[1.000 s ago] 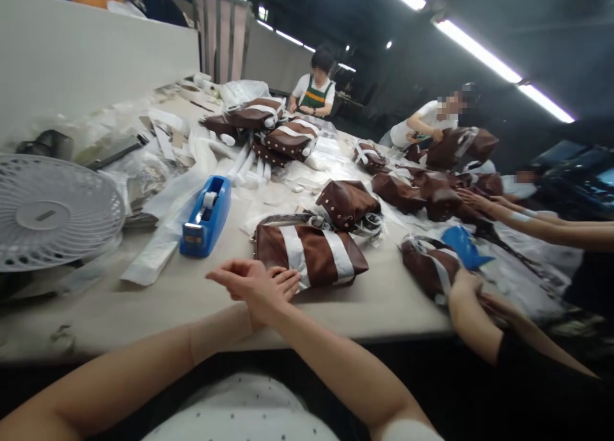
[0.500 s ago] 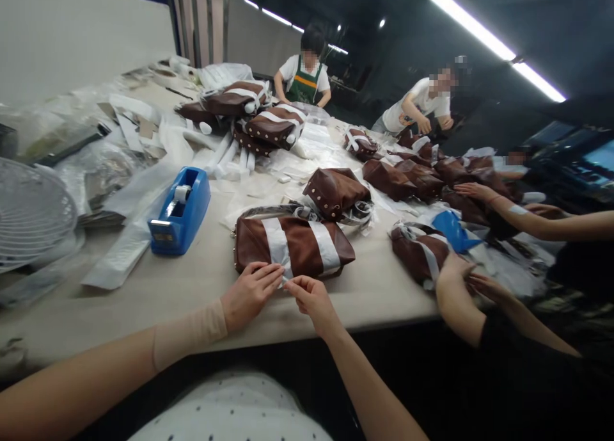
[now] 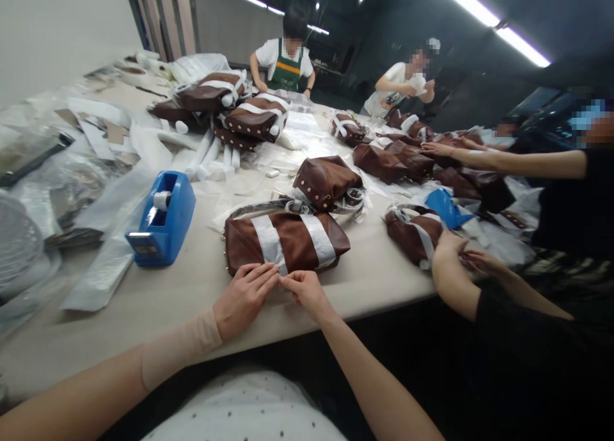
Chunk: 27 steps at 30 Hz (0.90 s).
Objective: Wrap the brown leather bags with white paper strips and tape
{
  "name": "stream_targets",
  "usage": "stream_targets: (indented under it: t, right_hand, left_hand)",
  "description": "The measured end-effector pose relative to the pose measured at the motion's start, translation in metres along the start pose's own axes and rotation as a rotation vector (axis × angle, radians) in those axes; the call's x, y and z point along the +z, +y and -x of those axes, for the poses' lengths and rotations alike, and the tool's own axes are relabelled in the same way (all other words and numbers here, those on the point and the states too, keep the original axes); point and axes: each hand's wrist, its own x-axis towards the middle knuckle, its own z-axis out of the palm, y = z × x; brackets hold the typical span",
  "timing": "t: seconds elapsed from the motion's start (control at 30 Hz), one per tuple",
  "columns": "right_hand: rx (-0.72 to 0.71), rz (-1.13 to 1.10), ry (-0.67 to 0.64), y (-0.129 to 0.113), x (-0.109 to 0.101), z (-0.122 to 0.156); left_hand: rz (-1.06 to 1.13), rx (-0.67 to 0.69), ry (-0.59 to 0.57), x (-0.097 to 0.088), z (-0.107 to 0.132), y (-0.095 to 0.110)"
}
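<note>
In front of me on the table lies a brown handbag (image 3: 296,241) with two white strips wrapped across it. My left hand (image 3: 242,299) rests flat against the bag's near lower edge, fingers stretched out and touching the end of the left-hand white strip (image 3: 267,236). My right hand (image 3: 307,292) is closed in a pinch on the lower end of that same strip, its fingertips nearly meeting those of the left. What lies right under the fingertips is hidden. Behind the bag's body are its wrapped handles (image 3: 268,208), and a second brown bag (image 3: 327,182) stands just beyond.
A blue tape dispenser (image 3: 165,226) stands to the left, near plastic sheets (image 3: 98,278) and a fan (image 3: 22,242). Stacked bags (image 3: 254,118) lie farther back. At right, a co-worker's arm (image 3: 453,274) reaches to another bag (image 3: 415,233), beside a blue dispenser (image 3: 446,207). Two people work across the table.
The view has shifted slightly, so things appear farther left. Both hands keep their places at the strip's end. The co-worker across at right now holds something white near the chest.
</note>
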Motion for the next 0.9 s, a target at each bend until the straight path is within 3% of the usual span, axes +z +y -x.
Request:
stream_targets:
  t: [0.3,0.7,0.9]
  right_hand:
    - [0.102,-0.044,-0.008,-0.001,0.002,0.000]
    - [0.427,-0.278,-0.274,-0.010,-0.018,-0.003]
    - [0.465,-0.332,-0.310,-0.017,-0.020,-0.001]
  left_hand:
    - [-0.012,-0.018,-0.065,0.000,0.001,-0.001]
    - [-0.010,-0.020,-0.067,0.000,-0.001,-0.001]
    - [0.016,-0.027,-0.066,-0.001,-0.001,-0.002]
